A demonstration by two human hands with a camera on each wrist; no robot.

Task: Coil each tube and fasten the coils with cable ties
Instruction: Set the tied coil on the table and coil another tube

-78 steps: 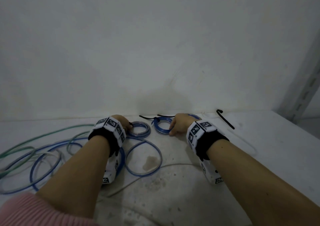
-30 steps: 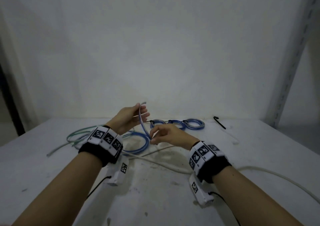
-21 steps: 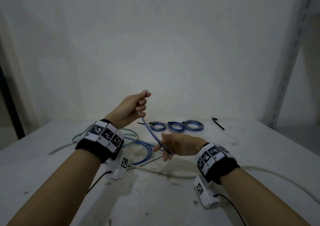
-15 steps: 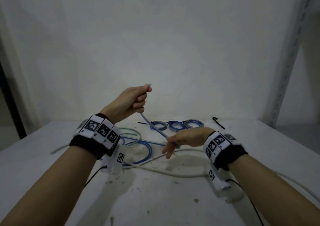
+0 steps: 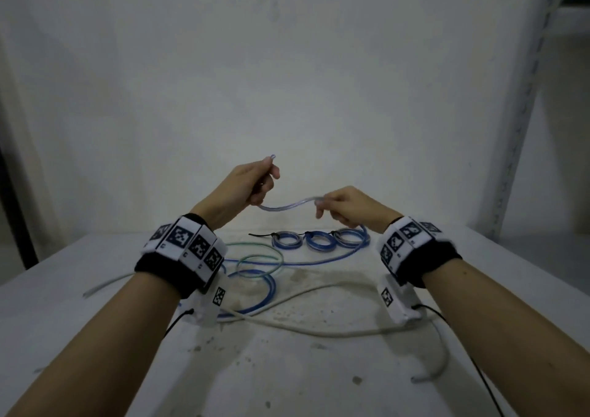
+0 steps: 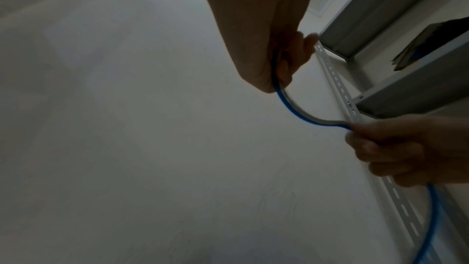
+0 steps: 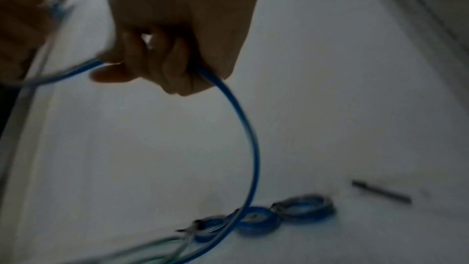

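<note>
Both hands are raised above the desk (image 5: 319, 368) with a blue tube (image 5: 287, 206) strung between them. The left hand (image 5: 245, 186) has its grip clenched around the tube just below the free end, which pokes out above the fingers; the right hand (image 5: 348, 207) pinches the tube farther along. From the right hand the tube drops to the desk, passing three tied blue coils (image 5: 314, 240) at the far side. A green tube (image 5: 260, 261) and a white tube (image 5: 319, 332) lie loose nearer.
</note>
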